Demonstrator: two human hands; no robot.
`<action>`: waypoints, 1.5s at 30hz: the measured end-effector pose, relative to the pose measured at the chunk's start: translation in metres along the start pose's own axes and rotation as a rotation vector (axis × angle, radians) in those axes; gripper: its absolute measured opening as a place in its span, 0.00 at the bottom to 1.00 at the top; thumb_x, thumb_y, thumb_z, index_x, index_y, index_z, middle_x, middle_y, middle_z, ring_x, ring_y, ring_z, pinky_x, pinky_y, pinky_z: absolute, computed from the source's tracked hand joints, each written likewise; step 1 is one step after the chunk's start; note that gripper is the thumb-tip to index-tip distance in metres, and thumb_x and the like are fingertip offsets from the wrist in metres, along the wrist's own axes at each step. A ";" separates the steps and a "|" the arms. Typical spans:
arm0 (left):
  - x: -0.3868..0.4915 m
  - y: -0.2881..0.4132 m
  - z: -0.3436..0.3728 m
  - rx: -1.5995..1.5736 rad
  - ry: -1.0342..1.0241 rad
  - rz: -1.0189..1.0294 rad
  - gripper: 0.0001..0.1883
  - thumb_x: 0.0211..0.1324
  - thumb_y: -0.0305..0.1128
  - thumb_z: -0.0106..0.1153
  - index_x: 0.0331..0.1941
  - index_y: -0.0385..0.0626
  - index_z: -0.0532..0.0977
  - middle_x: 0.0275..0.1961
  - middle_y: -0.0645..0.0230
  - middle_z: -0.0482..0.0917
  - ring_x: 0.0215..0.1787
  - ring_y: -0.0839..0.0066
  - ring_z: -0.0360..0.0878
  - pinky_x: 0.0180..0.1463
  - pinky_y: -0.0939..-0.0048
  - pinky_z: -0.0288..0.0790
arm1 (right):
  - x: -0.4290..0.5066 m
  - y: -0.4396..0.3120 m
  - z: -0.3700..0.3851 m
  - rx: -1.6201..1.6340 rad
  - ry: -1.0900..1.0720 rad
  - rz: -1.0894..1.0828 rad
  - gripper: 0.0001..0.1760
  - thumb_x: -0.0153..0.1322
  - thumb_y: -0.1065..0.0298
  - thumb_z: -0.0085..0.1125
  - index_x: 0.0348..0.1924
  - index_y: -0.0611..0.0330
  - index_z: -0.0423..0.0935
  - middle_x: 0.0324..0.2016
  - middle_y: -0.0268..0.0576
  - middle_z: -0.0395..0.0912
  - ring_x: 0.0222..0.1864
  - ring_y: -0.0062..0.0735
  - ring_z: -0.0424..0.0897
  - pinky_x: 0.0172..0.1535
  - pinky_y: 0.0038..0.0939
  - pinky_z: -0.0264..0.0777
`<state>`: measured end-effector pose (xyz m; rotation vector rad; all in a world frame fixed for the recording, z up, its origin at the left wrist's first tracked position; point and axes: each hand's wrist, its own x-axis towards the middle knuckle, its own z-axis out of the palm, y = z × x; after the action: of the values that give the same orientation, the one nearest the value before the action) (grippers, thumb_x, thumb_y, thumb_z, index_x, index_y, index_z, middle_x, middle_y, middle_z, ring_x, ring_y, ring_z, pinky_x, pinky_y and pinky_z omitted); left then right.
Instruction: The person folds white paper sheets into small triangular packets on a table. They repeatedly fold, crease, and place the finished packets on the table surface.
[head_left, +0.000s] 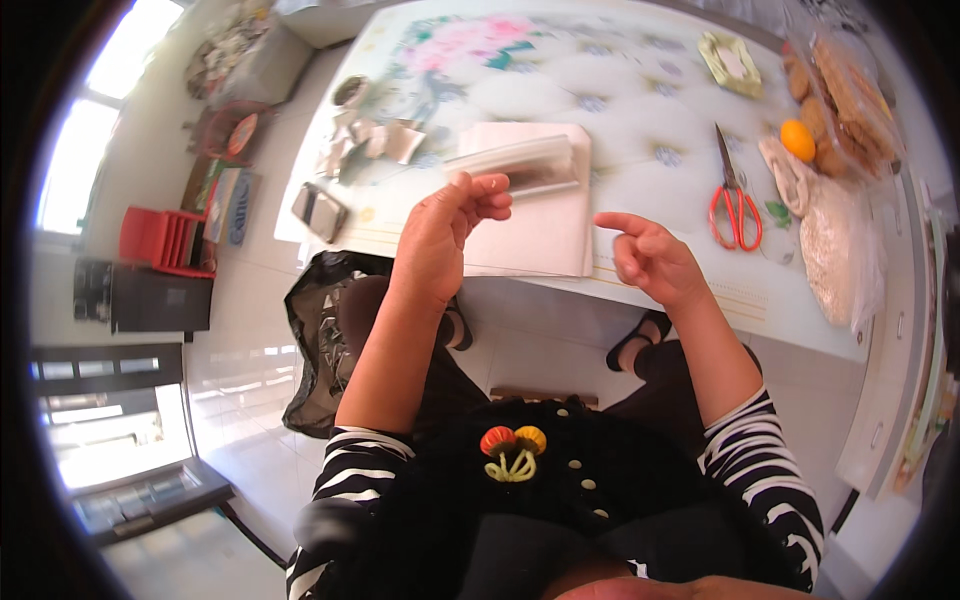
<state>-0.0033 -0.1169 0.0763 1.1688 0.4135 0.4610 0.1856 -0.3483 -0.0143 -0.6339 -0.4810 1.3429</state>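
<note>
My left hand (450, 229) is raised over the near left part of a pale pink sheet or folded stack (525, 240), its fingers loosely bent. I see a tiny pale speck at a fingertip but nothing clearly held. Just beyond it, a clear plastic packet (559, 161) with something dark inside lies across the stack, partly hidden by the hand. My right hand (652, 255) hovers right of the stack, index finger extended toward it and the other fingers curled. Further right, red-handled scissors (733, 202) lie with their blades pointing away from me.
On the table's (637, 97) left are a phone-like object (320, 212), crumpled wrappers (375, 141) and a small round container (351, 91). At right lie an orange fruit (797, 140), bagged baked goods (851, 105), a bag of pale grains (832, 255) and a green packet (730, 65). A black plastic bag (311, 375) stands by my left leg.
</note>
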 end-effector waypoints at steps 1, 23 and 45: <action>-0.011 0.003 -0.006 -0.003 0.022 0.016 0.21 0.77 0.41 0.51 0.48 0.30 0.82 0.45 0.57 0.86 0.47 0.66 0.83 0.59 0.62 0.75 | -0.004 0.001 0.000 -0.022 -0.017 -0.028 0.33 0.73 0.64 0.58 0.69 0.70 0.70 0.25 0.35 0.77 0.21 0.18 0.68 0.25 0.20 0.61; -0.127 0.041 -0.241 -0.593 0.434 0.265 0.09 0.67 0.29 0.62 0.50 0.46 0.81 0.45 0.70 0.87 0.44 0.74 0.86 0.58 0.59 0.80 | -0.020 0.031 -0.064 0.145 0.348 -0.145 0.27 0.78 0.63 0.59 0.69 0.61 0.70 0.41 0.40 0.84 0.38 0.27 0.84 0.45 0.35 0.80; -0.017 0.073 -0.287 -0.711 0.507 0.276 0.08 0.67 0.36 0.68 0.45 0.50 0.81 0.46 0.75 0.86 0.49 0.79 0.83 0.60 0.66 0.73 | -0.022 0.032 -0.070 0.263 0.258 -0.146 0.31 0.81 0.57 0.56 0.74 0.61 0.64 0.54 0.46 0.80 0.51 0.32 0.83 0.60 0.45 0.77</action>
<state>-0.1807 0.1192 0.0496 0.4031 0.4676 1.0563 0.2034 -0.3770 -0.0867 -0.5337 -0.1355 1.1427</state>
